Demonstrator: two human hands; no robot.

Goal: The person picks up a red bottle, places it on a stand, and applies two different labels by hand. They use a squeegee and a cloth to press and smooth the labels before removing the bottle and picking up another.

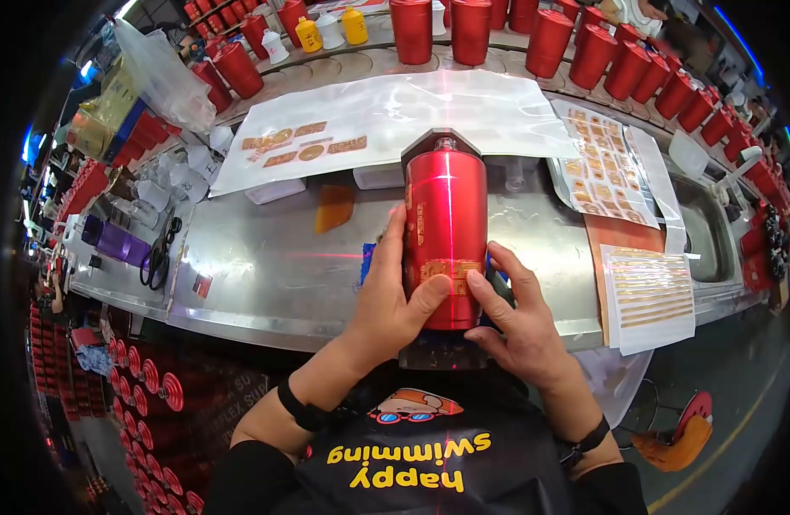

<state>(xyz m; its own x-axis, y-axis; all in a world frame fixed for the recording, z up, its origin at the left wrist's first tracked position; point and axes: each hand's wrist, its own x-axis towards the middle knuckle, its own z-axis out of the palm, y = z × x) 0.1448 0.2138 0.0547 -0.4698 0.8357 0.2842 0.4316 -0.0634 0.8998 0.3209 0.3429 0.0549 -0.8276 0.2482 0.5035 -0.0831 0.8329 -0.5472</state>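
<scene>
A glossy red bottle (446, 206) rests in front of me on a dark stand (419, 142), with laser lines crossing on its surface. A gold decal (447, 273) sits low on its near side, and a narrower gold strip (420, 224) runs along its left. My left hand (393, 287) is wrapped around the bottle's left side, its thumb pressing at the decal's lower edge. On the other side my right hand (522, 322) grips the bottle, thumb tip against the decal's right end and fingers curled by the lower right. The undersides of the fingers are hidden.
White sheets with gold decals (311, 152) lie behind the bottle, and decal sheets (602, 163) at right. A sink (705, 236) is far right. Red bottles (469, 33) line the conveyor behind. An amber scraper-like piece (335, 209) and a purple bottle (118, 243) are left.
</scene>
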